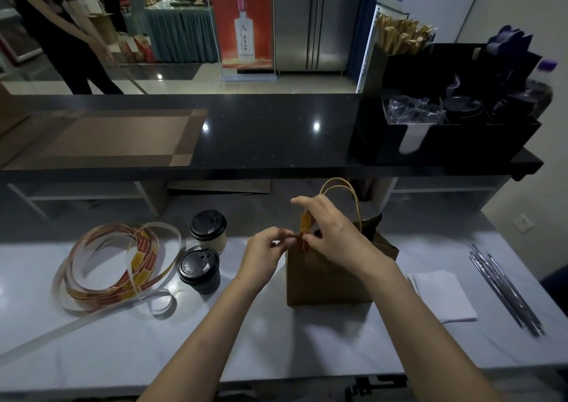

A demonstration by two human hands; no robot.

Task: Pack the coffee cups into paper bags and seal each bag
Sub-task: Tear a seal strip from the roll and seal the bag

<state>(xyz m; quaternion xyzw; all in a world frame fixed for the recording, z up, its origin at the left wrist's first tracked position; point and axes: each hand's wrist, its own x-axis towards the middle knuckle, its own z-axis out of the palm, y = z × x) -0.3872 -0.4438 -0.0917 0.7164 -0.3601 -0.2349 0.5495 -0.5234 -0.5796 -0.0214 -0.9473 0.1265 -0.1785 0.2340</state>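
Two hands on one bag. The bag is brown paper and stands upright on the white table, centre-right, close in front of the person. Its twine handles stick up together behind the right hand. A yellow-and-red seal runs over the bag's top edge by the handle base.

Left hand: fingers curled, thumb and fingertips pinching the seal's lower end at the bag's front top edge.

Right hand: thumb and fingers pinch the seal from the right. The index finger is stretched out above it, pointing left, and the other fingers are curled over the bag mouth. The mouth is mostly hidden, so I cannot tell what is inside.

Two cups are not packed: a cream cup and a black cup, both with black lids. They stand upright on the table left of the bag, with the black cup nearer the person. They are just beside each other; I cannot tell whether they touch.

A loose coil of seal strip lies on the table left of the cups, one loop ending near the black cup.

Right of the bag a white napkin lies flat, and thin silvery sticks lie bundled farther right.

Behind is a raised black counter, with a brown mat on its left part. A black organizer on its right holds paper-wrapped sticks and dark lids.

Beyond the counter, a person in dark clothes stands far left, and a red banner stands at centre.
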